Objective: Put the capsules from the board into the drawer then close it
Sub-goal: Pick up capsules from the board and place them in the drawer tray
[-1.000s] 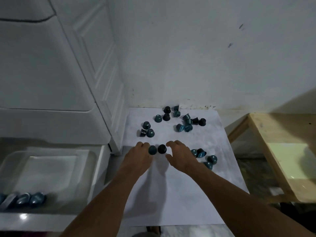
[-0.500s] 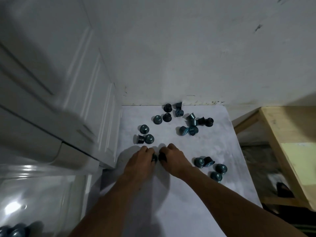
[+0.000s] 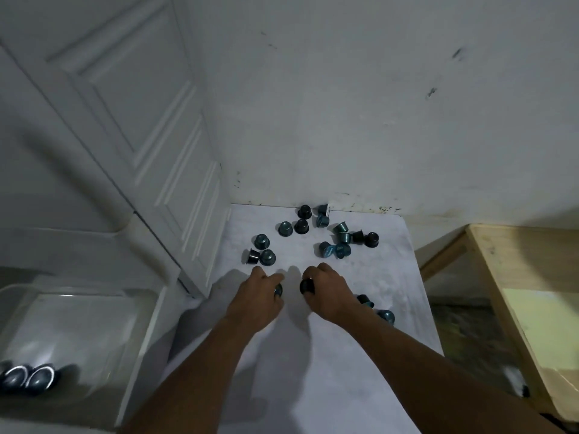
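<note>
- Early going: the drawer (image 3: 81, 333) at lower left stands pulled open, and only two capsules (image 3: 28, 375) show in its near corner (the frame edge cuts that corner off, so there may be more).
- The left hand (image 3: 258, 297) is down on the board (image 3: 329, 386), its fingers curled round a blue capsule (image 3: 278, 289).
- The right hand (image 3: 329, 294) is just beside it, its fingers pinching a black capsule (image 3: 307, 286) at the front of the fist.
- So a pair is in hand, one each, but both hands are over the board and well apart from the drawer. Nothing from this grab has been delivered yet.
- A trio (image 3: 260, 250) sits near the white cupboard (image 3: 150, 136), just beyond the left hand.
- A bigger scatter (image 3: 332, 233) lies toward the wall, some upright, some tipped on their sides.
- A few more (image 3: 386, 317) peek out from behind the right wrist, partly hidden.
- By my reading that is well over a dozen left to move, so most of the job lies ahead.
- At two per trip it looks like many more runs to the drawer, and the closing push comes only once the board is bare.
</note>
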Tool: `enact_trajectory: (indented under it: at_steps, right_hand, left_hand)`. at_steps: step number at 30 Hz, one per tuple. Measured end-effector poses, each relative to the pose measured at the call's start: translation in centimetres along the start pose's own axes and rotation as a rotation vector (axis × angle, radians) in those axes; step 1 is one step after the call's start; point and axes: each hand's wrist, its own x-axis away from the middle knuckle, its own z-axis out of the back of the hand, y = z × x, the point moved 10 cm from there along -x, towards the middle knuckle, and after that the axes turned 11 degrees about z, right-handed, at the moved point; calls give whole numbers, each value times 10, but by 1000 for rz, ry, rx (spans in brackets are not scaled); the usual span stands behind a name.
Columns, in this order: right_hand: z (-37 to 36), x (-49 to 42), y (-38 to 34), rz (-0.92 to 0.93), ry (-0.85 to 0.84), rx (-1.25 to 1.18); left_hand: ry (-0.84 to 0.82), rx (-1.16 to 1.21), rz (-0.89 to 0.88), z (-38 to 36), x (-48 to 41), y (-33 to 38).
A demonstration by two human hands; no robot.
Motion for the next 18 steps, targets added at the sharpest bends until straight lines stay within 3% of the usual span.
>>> enact_trajectory:
  at_steps: [8, 18]
  right_hand:
    - [25, 64, -1, 150, 35, 8]
    - [43, 131, -41, 309, 90, -29]
  left_hand:
    - [126, 156, 161, 5, 75, 31]
    - [406, 247, 332, 39, 187, 34]
